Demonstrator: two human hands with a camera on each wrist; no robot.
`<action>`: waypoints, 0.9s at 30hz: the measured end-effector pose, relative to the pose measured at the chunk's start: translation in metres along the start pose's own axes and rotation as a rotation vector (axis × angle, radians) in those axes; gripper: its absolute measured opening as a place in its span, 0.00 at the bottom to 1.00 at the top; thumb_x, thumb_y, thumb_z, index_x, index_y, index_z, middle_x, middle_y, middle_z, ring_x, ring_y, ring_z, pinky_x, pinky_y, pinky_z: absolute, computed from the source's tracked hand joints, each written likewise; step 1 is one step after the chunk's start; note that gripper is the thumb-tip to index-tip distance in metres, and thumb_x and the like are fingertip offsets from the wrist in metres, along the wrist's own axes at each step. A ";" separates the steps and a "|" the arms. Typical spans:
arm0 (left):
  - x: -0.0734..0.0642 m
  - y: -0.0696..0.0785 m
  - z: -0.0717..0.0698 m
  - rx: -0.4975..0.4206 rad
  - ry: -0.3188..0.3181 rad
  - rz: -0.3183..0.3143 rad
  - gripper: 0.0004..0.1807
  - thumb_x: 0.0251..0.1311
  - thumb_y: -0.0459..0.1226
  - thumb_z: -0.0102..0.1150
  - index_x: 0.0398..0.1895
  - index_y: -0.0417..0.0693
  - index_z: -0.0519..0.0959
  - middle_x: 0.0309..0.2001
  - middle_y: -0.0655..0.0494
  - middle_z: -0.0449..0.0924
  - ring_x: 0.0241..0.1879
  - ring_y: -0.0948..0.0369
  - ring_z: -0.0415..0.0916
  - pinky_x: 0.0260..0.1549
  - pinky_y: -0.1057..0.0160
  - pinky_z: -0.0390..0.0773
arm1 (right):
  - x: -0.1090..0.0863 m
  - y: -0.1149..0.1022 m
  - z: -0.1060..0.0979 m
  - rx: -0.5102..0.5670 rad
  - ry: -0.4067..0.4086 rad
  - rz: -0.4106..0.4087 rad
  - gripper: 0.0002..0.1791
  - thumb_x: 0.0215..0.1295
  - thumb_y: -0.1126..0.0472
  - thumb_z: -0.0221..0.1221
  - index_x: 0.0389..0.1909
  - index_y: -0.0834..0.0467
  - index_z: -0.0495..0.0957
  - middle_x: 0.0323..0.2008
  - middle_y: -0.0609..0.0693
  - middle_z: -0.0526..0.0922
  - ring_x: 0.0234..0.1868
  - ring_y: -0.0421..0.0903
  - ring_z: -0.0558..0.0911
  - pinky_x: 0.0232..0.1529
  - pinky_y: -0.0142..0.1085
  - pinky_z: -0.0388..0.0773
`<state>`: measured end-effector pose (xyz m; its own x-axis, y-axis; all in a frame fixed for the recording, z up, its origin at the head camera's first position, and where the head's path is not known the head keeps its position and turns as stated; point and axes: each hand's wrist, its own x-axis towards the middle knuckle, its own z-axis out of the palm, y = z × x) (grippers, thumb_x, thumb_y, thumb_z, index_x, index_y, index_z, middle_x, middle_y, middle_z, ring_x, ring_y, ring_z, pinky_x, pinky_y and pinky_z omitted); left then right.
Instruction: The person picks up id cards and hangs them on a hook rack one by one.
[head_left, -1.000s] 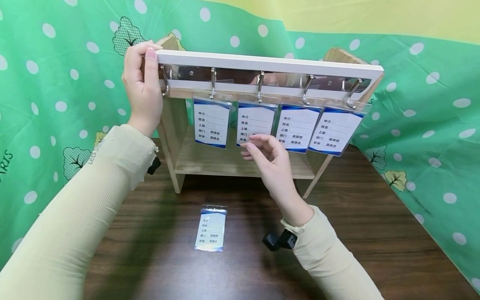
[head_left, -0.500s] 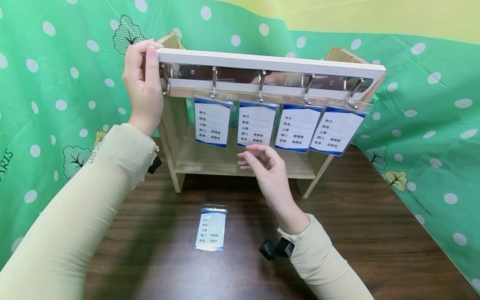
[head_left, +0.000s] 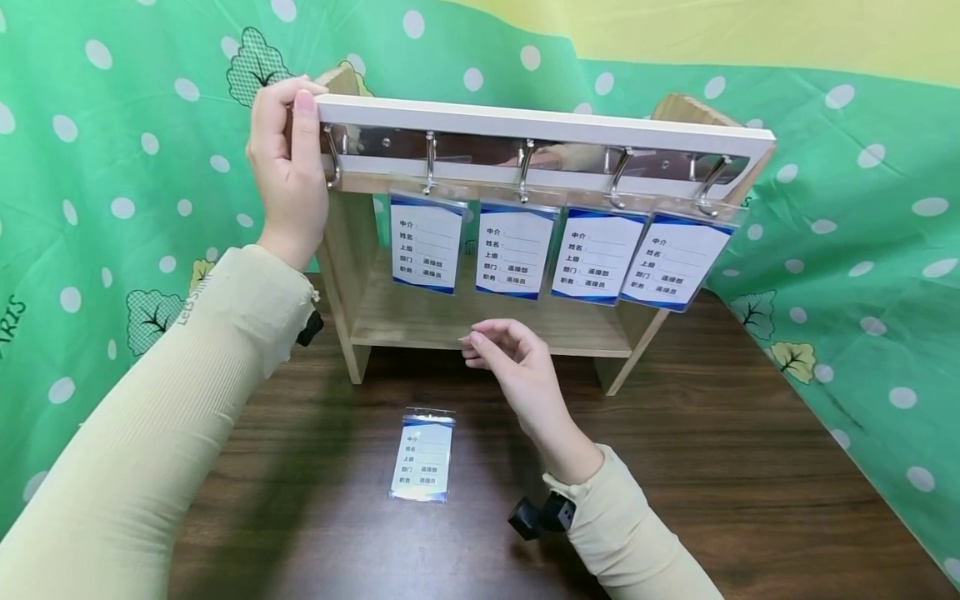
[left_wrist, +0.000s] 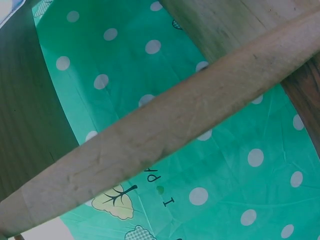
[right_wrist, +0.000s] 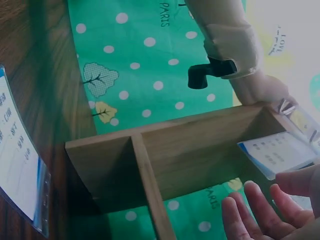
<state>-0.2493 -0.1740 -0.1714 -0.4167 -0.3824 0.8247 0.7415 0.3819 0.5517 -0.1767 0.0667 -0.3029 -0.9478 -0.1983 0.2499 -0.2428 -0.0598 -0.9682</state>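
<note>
My left hand (head_left: 287, 171) grips the left end of a white hook rail (head_left: 540, 115), thumb in front and fingers over the top. Lower down, my right hand (head_left: 517, 367) hovers in front of the wooden stand's shelf with fingers loosely bent and nothing in them. Several clear-sleeved badge cards with blue borders, such as the left one (head_left: 426, 244) and the right one (head_left: 675, 260), hang from the rail's metal hooks. The leftmost hook (head_left: 332, 158), beside my left hand, bears no card. One more badge card (head_left: 422, 458) lies face up on the table, left of my right hand.
The wooden stand (head_left: 480, 325) has side panels and a low shelf, standing on a dark wood table (head_left: 750, 467). Green dotted cloth (head_left: 150, 208) rises behind and on both sides. In the left wrist view a side panel's edge (left_wrist: 150, 130) crosses diagonally.
My right hand has moved down and slightly left, away from the hanging cards, uncovering the second one's lower edge. The left hand keeps its grip on the rail.
</note>
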 end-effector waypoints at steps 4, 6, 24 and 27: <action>0.000 0.001 0.001 -0.009 -0.003 0.004 0.12 0.72 0.33 0.44 0.44 0.41 0.79 0.41 0.75 0.72 0.49 0.71 0.70 0.55 0.69 0.68 | -0.001 0.005 0.000 -0.023 -0.011 0.046 0.14 0.70 0.68 0.56 0.51 0.74 0.74 0.44 0.63 0.84 0.37 0.41 0.85 0.44 0.35 0.84; 0.000 0.001 0.001 -0.013 -0.003 0.007 0.12 0.72 0.33 0.43 0.44 0.41 0.79 0.41 0.74 0.72 0.49 0.71 0.70 0.55 0.69 0.68 | -0.002 0.008 -0.001 -0.035 -0.016 0.065 0.14 0.70 0.68 0.57 0.51 0.73 0.74 0.45 0.64 0.84 0.38 0.42 0.85 0.44 0.36 0.84; -0.001 0.001 0.002 -0.016 -0.001 0.012 0.12 0.72 0.32 0.43 0.44 0.41 0.79 0.41 0.74 0.72 0.49 0.70 0.70 0.56 0.69 0.68 | -0.002 0.048 -0.005 -0.236 -0.135 0.191 0.17 0.65 0.63 0.64 0.53 0.64 0.78 0.47 0.60 0.84 0.41 0.48 0.83 0.47 0.49 0.83; 0.000 0.001 0.001 -0.030 0.004 0.012 0.12 0.72 0.32 0.43 0.43 0.43 0.79 0.40 0.74 0.72 0.49 0.70 0.70 0.56 0.69 0.68 | -0.002 0.055 -0.004 -0.305 -0.161 0.201 0.19 0.63 0.60 0.65 0.53 0.64 0.78 0.46 0.58 0.84 0.40 0.48 0.83 0.45 0.50 0.83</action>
<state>-0.2495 -0.1728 -0.1706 -0.4056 -0.3814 0.8307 0.7619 0.3610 0.5378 -0.1894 0.0680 -0.3566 -0.9440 -0.3285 0.0302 -0.1295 0.2846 -0.9499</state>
